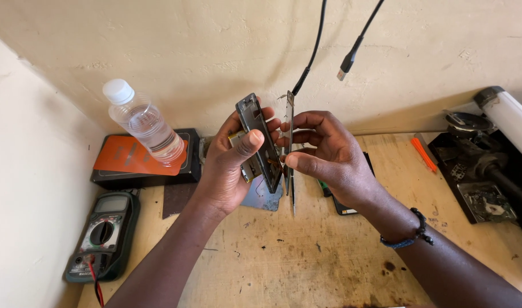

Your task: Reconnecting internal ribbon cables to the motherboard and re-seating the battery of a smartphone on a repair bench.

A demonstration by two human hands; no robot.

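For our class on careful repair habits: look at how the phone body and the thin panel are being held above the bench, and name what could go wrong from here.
1. The right hand pinches the thin panel by its edge; it could flex, crack or slip.
2. The left hand holds the phone body in mid-air over the wooden bench, so a slip likely means a drop.
3. The water bottle leans on an orange-topped box near the multimeter; a knock might tip it.
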